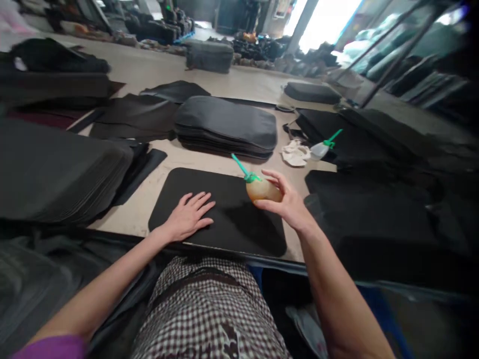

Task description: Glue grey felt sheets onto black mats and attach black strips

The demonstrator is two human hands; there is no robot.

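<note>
A flat black panel with rounded corners [209, 184] lies on the beige table in front of me. My left hand [189, 215] rests flat on its near left part, fingers stretched out. My right hand [286, 199] is wrapped round a small amber squeeze bottle [260, 189] with a green nozzle that points up and to the left, held just above the panel's right side.
A stack of grey-black panels [226, 127] sits behind the panel, a tall stack [56, 169] at the left, more dark pieces [374, 199] at the right. A second bottle with green nozzle [322, 148] and a crumpled white rag [295, 152] lie beyond my right hand.
</note>
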